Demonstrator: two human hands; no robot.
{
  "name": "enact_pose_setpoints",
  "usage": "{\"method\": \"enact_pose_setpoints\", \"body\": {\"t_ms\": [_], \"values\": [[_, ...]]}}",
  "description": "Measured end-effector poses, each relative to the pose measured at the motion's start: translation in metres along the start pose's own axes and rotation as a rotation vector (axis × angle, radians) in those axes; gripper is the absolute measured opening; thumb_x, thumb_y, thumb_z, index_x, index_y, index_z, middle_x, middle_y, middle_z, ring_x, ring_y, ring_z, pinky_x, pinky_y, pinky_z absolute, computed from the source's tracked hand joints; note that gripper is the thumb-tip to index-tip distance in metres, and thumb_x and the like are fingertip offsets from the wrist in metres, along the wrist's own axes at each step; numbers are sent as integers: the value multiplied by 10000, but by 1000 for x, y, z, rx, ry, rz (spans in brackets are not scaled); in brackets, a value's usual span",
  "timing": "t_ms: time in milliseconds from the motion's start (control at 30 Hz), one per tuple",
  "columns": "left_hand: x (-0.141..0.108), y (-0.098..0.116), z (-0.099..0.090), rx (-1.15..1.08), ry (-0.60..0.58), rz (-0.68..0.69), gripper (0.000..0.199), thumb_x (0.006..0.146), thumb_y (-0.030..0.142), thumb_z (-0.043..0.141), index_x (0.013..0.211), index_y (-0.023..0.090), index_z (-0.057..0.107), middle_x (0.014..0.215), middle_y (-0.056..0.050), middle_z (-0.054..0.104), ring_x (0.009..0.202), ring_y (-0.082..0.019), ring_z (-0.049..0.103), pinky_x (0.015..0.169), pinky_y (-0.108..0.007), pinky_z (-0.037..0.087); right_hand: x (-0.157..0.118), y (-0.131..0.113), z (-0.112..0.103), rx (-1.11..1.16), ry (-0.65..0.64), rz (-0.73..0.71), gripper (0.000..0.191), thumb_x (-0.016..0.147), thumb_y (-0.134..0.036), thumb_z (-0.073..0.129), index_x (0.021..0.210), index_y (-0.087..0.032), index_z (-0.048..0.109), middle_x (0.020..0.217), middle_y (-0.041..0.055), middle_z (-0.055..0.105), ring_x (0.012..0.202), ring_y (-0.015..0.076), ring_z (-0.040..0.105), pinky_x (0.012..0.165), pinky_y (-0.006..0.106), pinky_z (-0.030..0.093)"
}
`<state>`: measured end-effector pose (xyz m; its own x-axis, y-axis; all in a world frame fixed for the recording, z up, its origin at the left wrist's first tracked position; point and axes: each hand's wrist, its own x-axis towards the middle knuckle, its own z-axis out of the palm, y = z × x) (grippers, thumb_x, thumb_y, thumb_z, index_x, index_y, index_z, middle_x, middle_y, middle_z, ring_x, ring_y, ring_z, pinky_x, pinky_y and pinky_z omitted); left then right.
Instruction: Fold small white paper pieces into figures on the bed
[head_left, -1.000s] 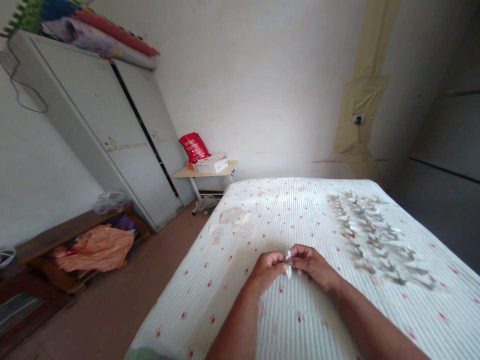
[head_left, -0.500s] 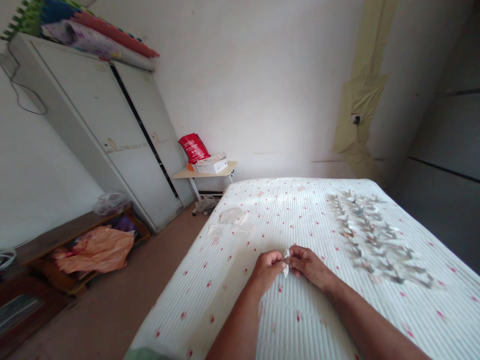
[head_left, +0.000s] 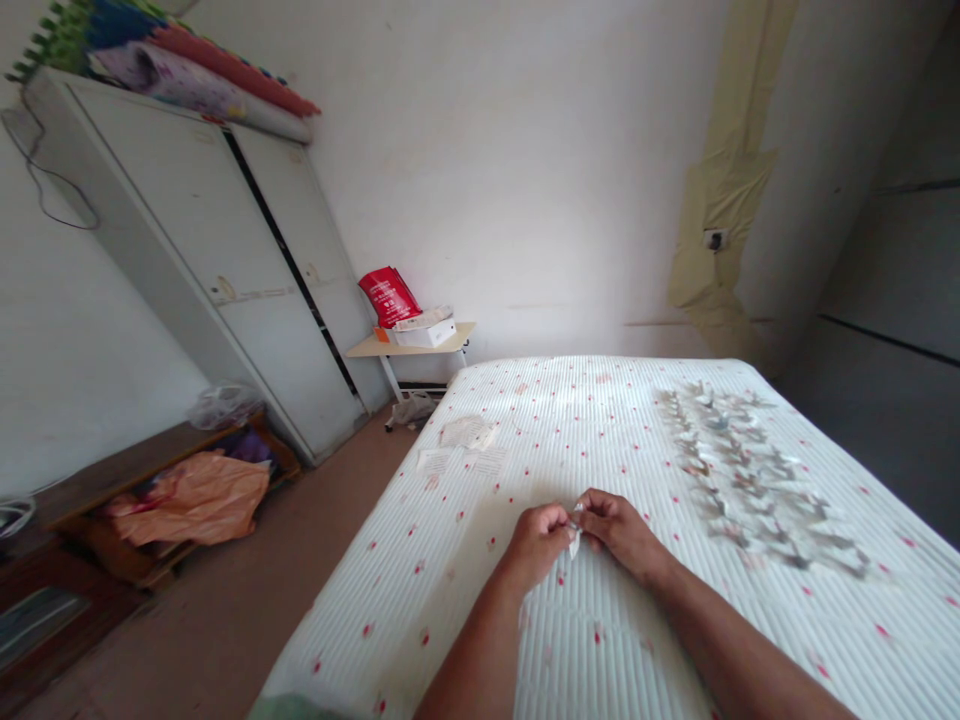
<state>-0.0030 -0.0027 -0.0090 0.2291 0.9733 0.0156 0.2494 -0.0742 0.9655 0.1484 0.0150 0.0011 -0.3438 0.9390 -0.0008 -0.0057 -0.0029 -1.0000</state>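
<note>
Between my two hands is a small folded piece of white paper (head_left: 575, 543), its lower tip showing under the fingertips. My left hand (head_left: 538, 545) pinches it from the left, thumb and fingers closed. From the right, my right hand (head_left: 611, 527) pinches the same paper, its fingers bent over the top. Both hands are just above the striped, red-dotted bed cover (head_left: 555, 640). Several folded paper figures (head_left: 757, 480) stand in rows on the right of the bed. Flat printed paper sheets (head_left: 466, 433) lie at the left, beyond my hands.
A small table (head_left: 420, 349) with a red bag (head_left: 390, 297) and a white box (head_left: 426, 333) is behind the bed's far left corner. A grey cabinet (head_left: 195, 260) stands at the left, near a low wooden shelf holding an orange plastic bag (head_left: 199, 497).
My fingers have shifted slightly over the paper. Its upper end, upright between them before, is now mostly covered, and the lower tip tilts a little.
</note>
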Motion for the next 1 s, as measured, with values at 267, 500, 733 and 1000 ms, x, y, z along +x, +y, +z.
{"method": "enact_pose_setpoints", "body": {"t_ms": [267,500,733,1000], "values": [[2,0,3,9,96,17,74,675,228,523,672,156,535,598,39,471,553,-88,392,533,-210,300,-3,-7,-1,7,-14,35,260,698,-421,618,694,-182,515,472,-60,487,395,63,355,416,202,258],[2,-1,0,485,343,345,133,642,56,509,643,177,564,694,-6,562,766,-153,487,730,-266,354,-1,3,-13,-475,-17,-392,67,768,-207,528,709,-182,546,708,4,533,647,118,511,591,231,392],[-2,1,-3,988,308,579,121,716,101,550,620,175,549,694,-22,532,783,-174,447,680,-309,309,-2,-4,-13,-895,-80,-541,183,765,-65,475,667,-179,578,771,26,547,711,121,542,621,212,401],[-12,5,-1,1216,157,596,143,783,185,543,644,178,578,701,-32,509,788,-177,426,669,-335,287,-1,-5,-16,-1069,-226,-501,228,746,-48,485,617,-177,621,781,44,596,795,150,575,698,238,425]]}}
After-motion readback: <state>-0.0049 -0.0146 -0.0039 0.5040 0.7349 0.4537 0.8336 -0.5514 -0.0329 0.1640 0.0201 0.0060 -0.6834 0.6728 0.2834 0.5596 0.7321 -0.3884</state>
